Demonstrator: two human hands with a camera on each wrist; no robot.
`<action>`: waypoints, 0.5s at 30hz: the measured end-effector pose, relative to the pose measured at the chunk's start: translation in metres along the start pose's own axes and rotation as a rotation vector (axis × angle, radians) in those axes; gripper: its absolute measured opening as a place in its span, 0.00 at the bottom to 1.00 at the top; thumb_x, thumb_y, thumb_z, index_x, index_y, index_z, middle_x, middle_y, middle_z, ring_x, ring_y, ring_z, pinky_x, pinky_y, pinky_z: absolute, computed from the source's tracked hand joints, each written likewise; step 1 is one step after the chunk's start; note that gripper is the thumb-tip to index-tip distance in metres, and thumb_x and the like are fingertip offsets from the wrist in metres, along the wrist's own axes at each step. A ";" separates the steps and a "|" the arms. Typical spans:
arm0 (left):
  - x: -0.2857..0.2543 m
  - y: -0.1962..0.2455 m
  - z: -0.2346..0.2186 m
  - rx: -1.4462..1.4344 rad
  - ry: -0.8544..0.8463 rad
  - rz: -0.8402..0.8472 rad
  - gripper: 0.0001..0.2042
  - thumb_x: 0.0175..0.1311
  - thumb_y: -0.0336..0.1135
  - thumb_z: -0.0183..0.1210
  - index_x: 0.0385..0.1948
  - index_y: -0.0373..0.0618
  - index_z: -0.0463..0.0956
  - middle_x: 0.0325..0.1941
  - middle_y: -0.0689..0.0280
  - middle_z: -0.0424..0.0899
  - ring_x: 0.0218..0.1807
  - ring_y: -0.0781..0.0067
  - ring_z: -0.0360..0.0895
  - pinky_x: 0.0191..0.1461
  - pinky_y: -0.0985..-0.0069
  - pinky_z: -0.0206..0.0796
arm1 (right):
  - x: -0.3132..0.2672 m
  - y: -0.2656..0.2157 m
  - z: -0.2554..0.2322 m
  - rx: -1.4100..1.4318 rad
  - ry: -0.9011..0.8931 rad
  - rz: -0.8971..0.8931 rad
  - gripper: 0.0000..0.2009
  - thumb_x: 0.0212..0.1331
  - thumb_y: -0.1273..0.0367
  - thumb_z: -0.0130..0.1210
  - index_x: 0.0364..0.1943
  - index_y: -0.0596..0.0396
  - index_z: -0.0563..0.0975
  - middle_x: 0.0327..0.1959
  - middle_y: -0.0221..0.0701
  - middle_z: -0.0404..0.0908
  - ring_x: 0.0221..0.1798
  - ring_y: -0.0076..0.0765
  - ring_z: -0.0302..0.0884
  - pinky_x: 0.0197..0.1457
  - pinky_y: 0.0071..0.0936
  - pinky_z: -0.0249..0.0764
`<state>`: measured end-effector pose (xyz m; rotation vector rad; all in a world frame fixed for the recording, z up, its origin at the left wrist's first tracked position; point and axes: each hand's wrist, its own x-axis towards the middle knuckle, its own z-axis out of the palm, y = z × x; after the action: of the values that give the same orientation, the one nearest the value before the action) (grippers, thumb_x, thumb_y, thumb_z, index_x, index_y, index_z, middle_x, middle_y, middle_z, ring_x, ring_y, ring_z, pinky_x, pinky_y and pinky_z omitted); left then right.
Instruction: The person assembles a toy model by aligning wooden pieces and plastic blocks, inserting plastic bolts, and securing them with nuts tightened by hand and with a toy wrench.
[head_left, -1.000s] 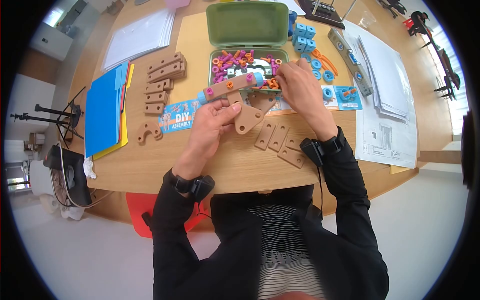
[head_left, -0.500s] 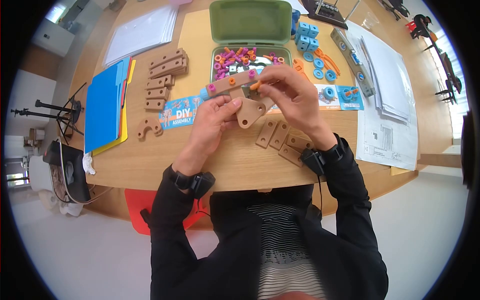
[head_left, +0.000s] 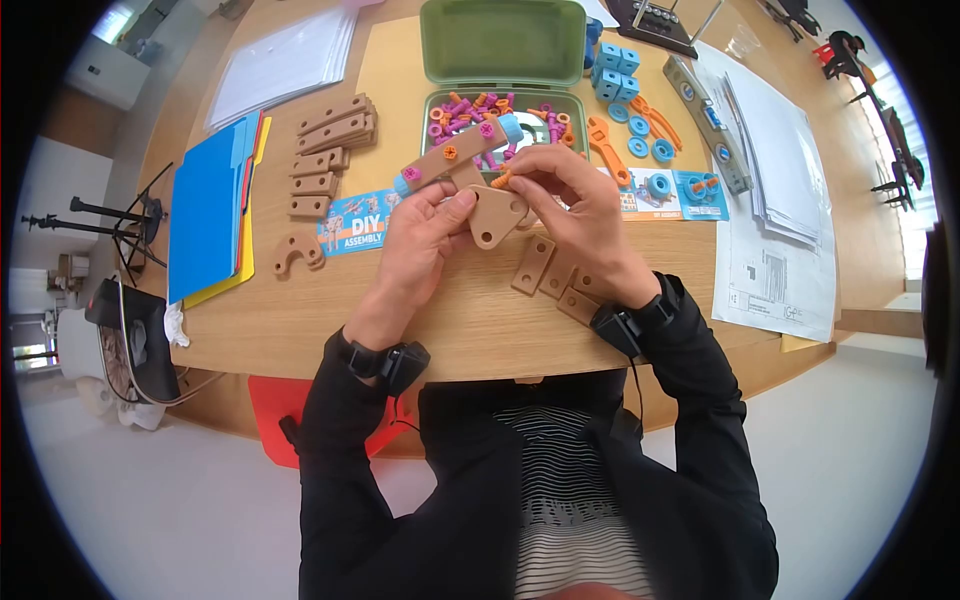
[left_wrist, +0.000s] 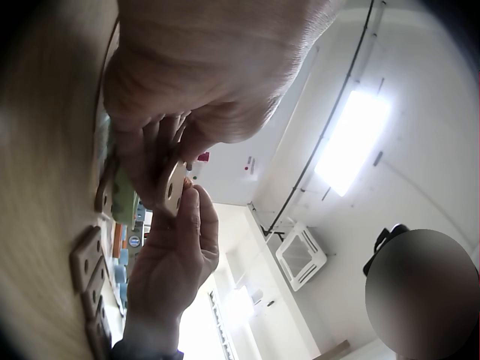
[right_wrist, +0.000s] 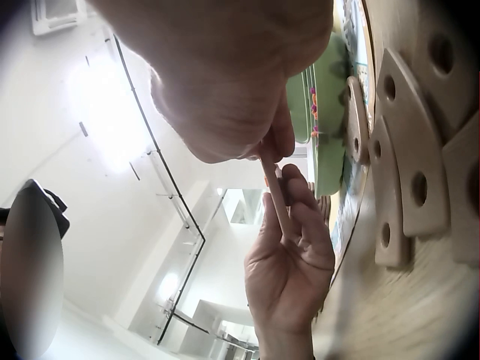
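Note:
My left hand (head_left: 418, 250) grips a brown toy assembly, its thumb on a triangular plate (head_left: 494, 222) with holes. Beyond the plate, a slanted bar (head_left: 430, 166) carries purple and orange screws and a blue piece at each end. With thumb and fingers my right hand (head_left: 590, 225) pinches a small orange screw (head_left: 501, 181) right at the plate's upper edge. The right wrist view shows the plate (right_wrist: 277, 195) edge-on between both hands. In the left wrist view the right hand's fingertips (left_wrist: 192, 199) meet the plate's edge, hiding most of the screw.
An open green box (head_left: 572, 98) of purple and orange screws stands behind the hands. Brown strips (head_left: 534, 265) lie near the right wrist, with more stacked (head_left: 335, 130) at left. Blue cubes (head_left: 614, 72), blue wheels and an orange wrench (head_left: 606, 150) are at right.
My right hand has come from the box to the triangular plate with an orange screw. The left hand stays around the assembly, whose bar now slants more steeply.

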<state>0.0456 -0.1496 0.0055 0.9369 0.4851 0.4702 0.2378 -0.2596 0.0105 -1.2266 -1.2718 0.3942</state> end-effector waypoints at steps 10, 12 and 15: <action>-0.002 0.001 0.003 0.021 -0.019 0.035 0.18 0.81 0.38 0.59 0.62 0.35 0.76 0.54 0.61 0.89 0.54 0.73 0.87 0.62 0.69 0.81 | -0.001 -0.002 0.004 0.246 0.041 0.401 0.08 0.72 0.73 0.64 0.48 0.64 0.84 0.41 0.35 0.92 0.45 0.25 0.90 0.48 0.21 0.85; -0.002 0.000 0.004 0.059 -0.011 0.039 0.16 0.82 0.39 0.58 0.60 0.35 0.76 0.55 0.61 0.89 0.53 0.73 0.88 0.60 0.70 0.81 | -0.002 0.003 0.005 0.261 0.047 0.413 0.08 0.72 0.73 0.65 0.48 0.64 0.84 0.41 0.35 0.92 0.44 0.25 0.90 0.48 0.21 0.85; -0.001 -0.003 -0.001 0.077 -0.027 0.049 0.17 0.82 0.39 0.58 0.61 0.35 0.75 0.56 0.61 0.88 0.54 0.73 0.87 0.60 0.70 0.80 | -0.003 0.004 0.006 0.297 0.059 0.462 0.09 0.71 0.71 0.65 0.48 0.64 0.85 0.41 0.35 0.92 0.44 0.25 0.90 0.48 0.21 0.85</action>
<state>0.0448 -0.1512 0.0031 1.0299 0.4596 0.4856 0.2332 -0.2571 0.0045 -1.2572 -0.8346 0.8432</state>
